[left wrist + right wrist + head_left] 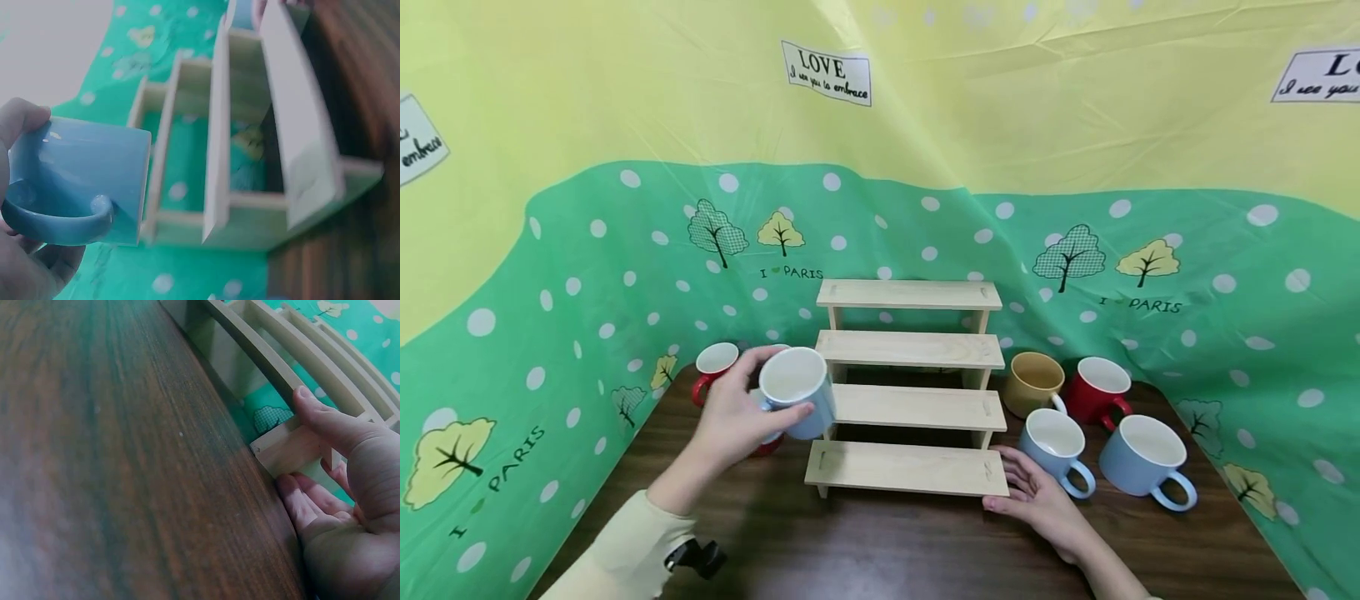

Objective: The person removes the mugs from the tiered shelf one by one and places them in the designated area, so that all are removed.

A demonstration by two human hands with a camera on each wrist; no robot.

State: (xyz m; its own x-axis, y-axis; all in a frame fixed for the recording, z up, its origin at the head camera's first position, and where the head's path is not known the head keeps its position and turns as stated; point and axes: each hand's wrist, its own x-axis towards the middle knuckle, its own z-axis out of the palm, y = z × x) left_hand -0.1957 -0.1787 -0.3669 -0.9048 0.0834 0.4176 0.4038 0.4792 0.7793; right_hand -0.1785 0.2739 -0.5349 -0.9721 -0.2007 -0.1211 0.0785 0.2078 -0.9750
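Note:
My left hand (737,417) grips a light blue mug (801,396) around its body, upright, beside the left end of a wooden stepped shelf (906,467). The left wrist view shows the mug's handle (62,225) on the near side, with the thumb and fingers around the cup. At the shelf's lowest step, my right hand (1037,496) holds the right end. Its thumb (319,415) lies against the step's front edge, and the other fingers curl by the end support. The shelf's steps carry nothing.
Right of the shelf stand a tan mug (1033,385), a red mug (1096,390), a blue mug (1052,442) and a larger blue mug (1142,457). Another red mug (715,358) stands at the left; others are partly hidden behind my left hand. A printed cloth (910,225) hangs behind the table (880,550).

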